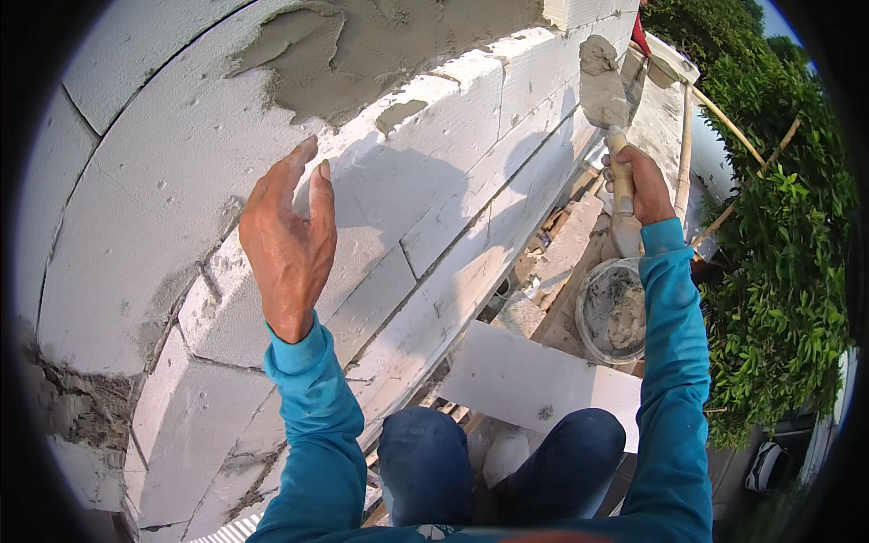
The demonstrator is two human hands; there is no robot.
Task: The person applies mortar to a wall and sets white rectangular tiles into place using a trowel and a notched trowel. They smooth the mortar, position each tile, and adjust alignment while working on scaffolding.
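My right hand [641, 181] is wrapped round the pale handle of a trowel [605, 98], held out to the right of the wall. A lump of grey mortar [597, 56] sits near the blade's far end. Over the edge of the white block wall [453, 136] hovers my left hand [294, 237], empty, with thumb and fingers apart. Wet mortar [362, 54] lies spread across the wall's top beyond it, its border ragged. A small mortar patch [399, 116] clings to the edge of a block.
A bucket of mortar [615, 312] stands below my right forearm. In front of my knees lies a loose white block [534, 373] among planks and rubble. Bamboo poles [724, 127] and leafy bushes [769, 271] are on the right. Something red [640, 36] shows at the far end.
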